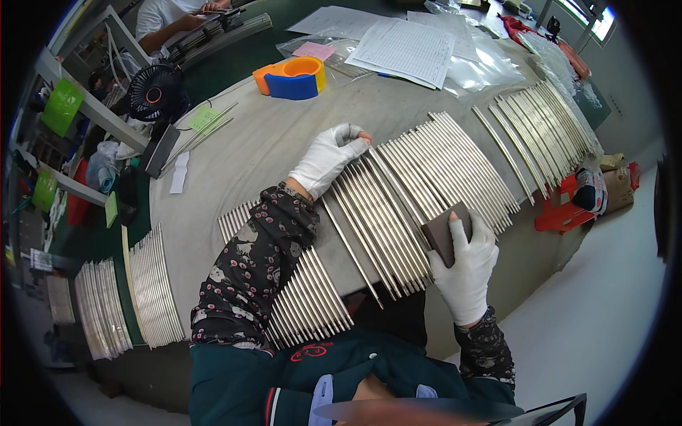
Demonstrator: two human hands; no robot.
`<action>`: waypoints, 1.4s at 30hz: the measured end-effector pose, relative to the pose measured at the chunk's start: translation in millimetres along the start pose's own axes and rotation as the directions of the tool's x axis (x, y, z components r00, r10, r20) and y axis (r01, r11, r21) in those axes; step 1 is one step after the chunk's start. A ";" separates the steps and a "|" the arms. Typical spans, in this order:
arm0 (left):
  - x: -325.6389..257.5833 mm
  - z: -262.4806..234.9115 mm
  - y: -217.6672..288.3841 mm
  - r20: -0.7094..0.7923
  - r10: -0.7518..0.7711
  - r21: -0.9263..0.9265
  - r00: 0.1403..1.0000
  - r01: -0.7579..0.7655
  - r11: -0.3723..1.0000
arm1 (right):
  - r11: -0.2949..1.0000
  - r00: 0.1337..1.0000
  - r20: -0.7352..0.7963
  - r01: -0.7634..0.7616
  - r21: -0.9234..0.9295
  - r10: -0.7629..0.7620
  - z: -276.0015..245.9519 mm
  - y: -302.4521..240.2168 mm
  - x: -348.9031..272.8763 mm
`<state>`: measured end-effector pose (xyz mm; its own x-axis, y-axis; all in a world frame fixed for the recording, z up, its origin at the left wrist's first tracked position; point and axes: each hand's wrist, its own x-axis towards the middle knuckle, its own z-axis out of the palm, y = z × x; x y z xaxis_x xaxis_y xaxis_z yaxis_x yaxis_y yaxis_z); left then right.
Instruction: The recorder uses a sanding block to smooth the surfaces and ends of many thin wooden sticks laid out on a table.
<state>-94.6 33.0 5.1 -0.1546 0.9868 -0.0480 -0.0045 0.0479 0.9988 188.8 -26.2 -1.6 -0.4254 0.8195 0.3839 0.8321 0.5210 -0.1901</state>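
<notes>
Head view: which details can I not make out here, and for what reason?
All in the head view:
Some rods: partly covered by the flowered left sleeve.
Brown block: partly hidden by the right grip.
Co-worker: head cut off by the top edge.
White sheets: writing too small to read.

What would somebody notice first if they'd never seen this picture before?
Probably the shiny metal rods, lined up in groups across the grey table. Next, perhaps, the white-gloved left grip by the rods' far ends, and the right grip, also in white, holding a brown block nearer the person. Then the bright orange-and-blue tape dispenser farther back, left of the white papers.
</notes>
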 end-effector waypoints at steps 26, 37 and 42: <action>-3.8 -7.9 -7.6 0.115 0.006 -0.005 0.993 -0.005 1.000 | 0.901 0.923 -0.157 0.379 0.209 -0.352 8.3 -55.0 107.7; -1.3 -5.2 -6.3 0.097 -0.010 0.070 0.995 0.003 0.998 | 0.997 0.998 -0.050 0.032 -0.075 -0.036 15.8 -30.5 129.3; -0.7 -9.5 -15.0 0.087 0.065 0.062 0.994 -0.070 0.996 | 0.919 0.923 -0.125 0.378 0.115 -0.364 13.8 -56.6 109.3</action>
<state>-103.8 30.1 -9.8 -0.0682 0.9975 0.0167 0.0675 -0.0120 0.9976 90.2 37.2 38.6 -0.6513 0.5369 0.5362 0.5629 0.8157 -0.1330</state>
